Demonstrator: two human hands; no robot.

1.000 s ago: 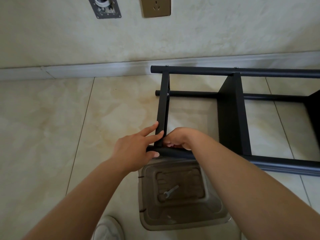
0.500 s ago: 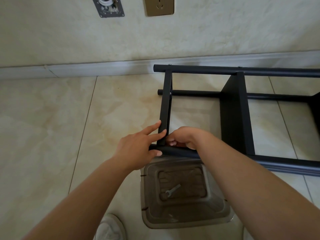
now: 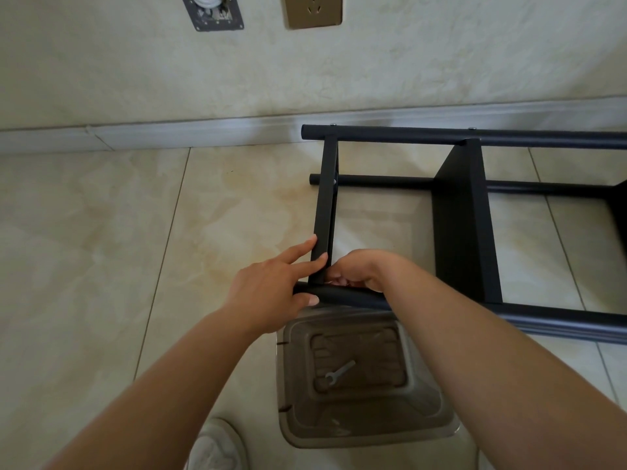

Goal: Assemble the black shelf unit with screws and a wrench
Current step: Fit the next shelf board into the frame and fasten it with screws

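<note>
The black shelf unit [image 3: 468,212] lies on its side on the tiled floor, its long tubes running to the right. My left hand [image 3: 268,293] grips the near tube [image 3: 559,322] at its left end, thumb round the tube and two straight fingers against the end crossbar [image 3: 325,198]. My right hand [image 3: 363,269] sits inside that corner joint with its fingers curled downward; what they hold is hidden. A small silver wrench [image 3: 339,370] lies at the bottom of a clear plastic bin [image 3: 437,401] just below my hands.
The wall with a baseboard [image 3: 169,130], a brass socket [image 3: 312,10] and a metal plate [image 3: 213,11] stands right behind the shelf unit. A white shoe [image 3: 217,446] shows at the bottom edge, left of the bin. Bare tiles stretch to the left.
Both hands stay at the same corner joint. The view has shifted slightly; the hands' hold looks unchanged.
</note>
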